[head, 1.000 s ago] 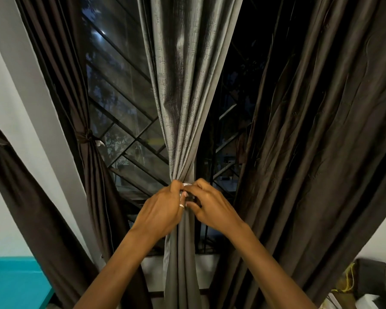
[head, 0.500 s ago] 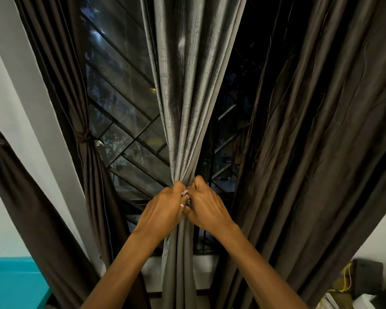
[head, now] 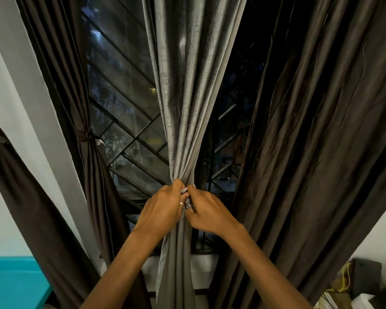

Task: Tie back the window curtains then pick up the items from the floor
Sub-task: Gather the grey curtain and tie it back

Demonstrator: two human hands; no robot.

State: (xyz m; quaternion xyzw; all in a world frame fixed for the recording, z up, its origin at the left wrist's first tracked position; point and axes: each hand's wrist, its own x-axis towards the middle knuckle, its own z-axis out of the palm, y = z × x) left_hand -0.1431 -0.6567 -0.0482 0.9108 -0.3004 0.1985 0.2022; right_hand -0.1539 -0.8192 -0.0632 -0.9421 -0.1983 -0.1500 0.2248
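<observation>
A grey curtain (head: 187,90) hangs in the middle of the window, gathered into a narrow bunch at waist height. My left hand (head: 163,210) and my right hand (head: 207,211) meet at that bunch, both closed on a thin pale tie (head: 187,197) wrapped around the cloth. Only a small piece of the tie shows between my fingers. A dark brown curtain (head: 85,121) on the left is tied back with a knot (head: 86,134). A wide dark brown curtain (head: 316,139) hangs loose on the right.
Behind the curtains is a window with a diagonal metal grille (head: 125,121), dark outside. A teal surface (head: 11,284) sits at the lower left. Boxes and a yellow cord (head: 345,279) lie at the lower right by a white wall.
My hands have stayed pressed together at the gather. The right hand's fingers went from spread to curled tight on the tie, with small shifts of the fingers.
</observation>
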